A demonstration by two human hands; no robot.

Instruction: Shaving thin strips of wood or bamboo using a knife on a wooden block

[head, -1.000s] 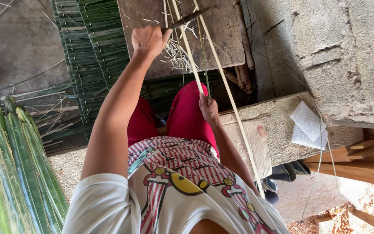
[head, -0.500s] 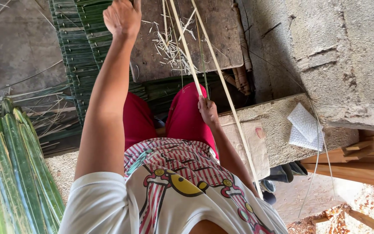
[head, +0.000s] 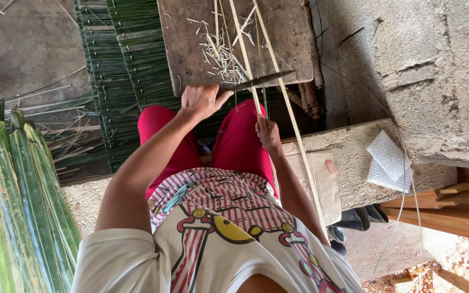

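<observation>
My left hand (head: 202, 100) grips a dark-bladed knife (head: 259, 81), whose blade lies crosswise against long pale thin strips (head: 245, 54). My right hand (head: 268, 133) pinches one of these strips just above my red-trousered knee. One strip (head: 299, 146) runs back past my right forearm toward my side. The strips lie over a worn wooden board (head: 191, 49) strewn with pale shavings (head: 221, 54). I am seated, with both knees under the hands.
Long green leaves (head: 17, 206) are stacked at the left. Stitched green leaf panels (head: 120, 70) lie beyond my knees. At the right stands a concrete block (head: 348, 163) with a white padded sheet (head: 386, 163), with wooden planks (head: 451, 217) beside it.
My left hand with the knife swung far out away from me, then came back close to my knees. The blade now rests across the strips. My right hand stayed put.
</observation>
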